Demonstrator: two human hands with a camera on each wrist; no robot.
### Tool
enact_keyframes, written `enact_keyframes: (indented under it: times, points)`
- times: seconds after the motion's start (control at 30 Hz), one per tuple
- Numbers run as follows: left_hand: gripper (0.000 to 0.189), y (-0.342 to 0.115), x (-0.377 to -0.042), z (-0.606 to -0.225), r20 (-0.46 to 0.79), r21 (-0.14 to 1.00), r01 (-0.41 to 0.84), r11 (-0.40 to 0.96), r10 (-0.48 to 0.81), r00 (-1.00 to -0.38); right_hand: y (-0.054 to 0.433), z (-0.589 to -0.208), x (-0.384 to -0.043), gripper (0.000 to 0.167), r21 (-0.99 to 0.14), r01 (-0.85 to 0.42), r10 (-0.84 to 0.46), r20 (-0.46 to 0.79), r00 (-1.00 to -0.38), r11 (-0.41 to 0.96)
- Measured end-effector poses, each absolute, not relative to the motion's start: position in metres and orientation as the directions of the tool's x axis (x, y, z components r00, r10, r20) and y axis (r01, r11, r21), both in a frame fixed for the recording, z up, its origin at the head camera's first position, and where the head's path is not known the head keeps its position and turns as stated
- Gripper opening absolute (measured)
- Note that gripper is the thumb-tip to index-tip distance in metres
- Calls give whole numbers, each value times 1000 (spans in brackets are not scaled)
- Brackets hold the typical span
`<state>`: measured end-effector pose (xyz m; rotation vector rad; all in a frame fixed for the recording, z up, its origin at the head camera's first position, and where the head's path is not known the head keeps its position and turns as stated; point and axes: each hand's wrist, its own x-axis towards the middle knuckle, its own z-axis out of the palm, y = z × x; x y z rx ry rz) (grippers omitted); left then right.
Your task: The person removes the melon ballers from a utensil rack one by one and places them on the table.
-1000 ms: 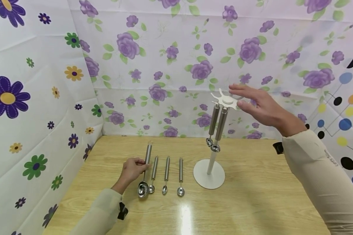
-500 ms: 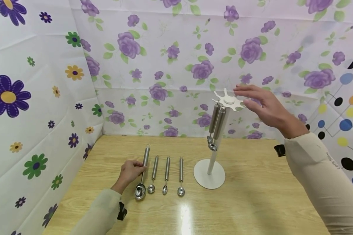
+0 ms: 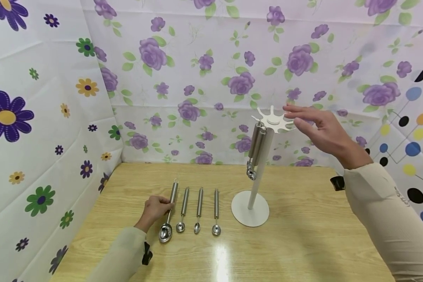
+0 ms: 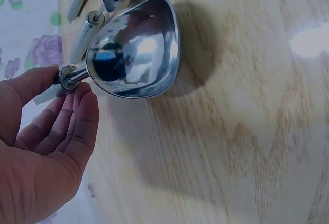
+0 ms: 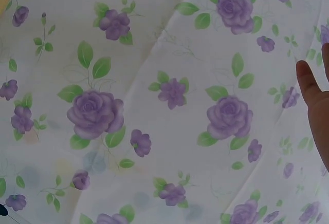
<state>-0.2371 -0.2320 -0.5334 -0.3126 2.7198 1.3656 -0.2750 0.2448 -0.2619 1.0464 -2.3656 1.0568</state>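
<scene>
My left hand (image 3: 155, 209) pinches the handle of a steel ice cream scoop (image 3: 165, 232) between thumb and fingers. In the left wrist view, the scoop's deep, shiny bowl (image 4: 136, 49) faces up close over the wood. Three smaller steel scoops, the left one (image 3: 180, 227), the middle one (image 3: 197, 228) and the right one (image 3: 216, 229), lie in a row to its right. My right hand (image 3: 322, 127) holds nothing, its fingers extended at the edge of the white utensil stand's top (image 3: 273, 119). Two steel scoops (image 3: 254, 147) hang from the stand's left side.
The stand's round white base (image 3: 250, 208) rests on the wooden table (image 3: 296, 235). A rose-patterned cloth (image 3: 197, 70) rises behind the table. Flowered cloth (image 3: 49, 149) borders the left side, and dotted cloth (image 3: 405, 137) the right.
The stand's top has turned, carrying the hanging scoops to the left. My right hand has shifted slightly right. My left hand has drawn the ice cream scoop a little left and nearer.
</scene>
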Motion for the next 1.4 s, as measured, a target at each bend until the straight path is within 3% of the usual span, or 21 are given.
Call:
enact_keyframes:
  times: [0.83,1.4]
  points:
    - [16,-228,-244,-550,-227,725,-273,632,-155,-961,241,-266,-280,19,-490,-753,-452,603,-657,440]
    - [19,-228,-243,-547,-178,702,-231,673,-148,-973,239,-264,-282,18,-366,-833,-481,689,-542,415]
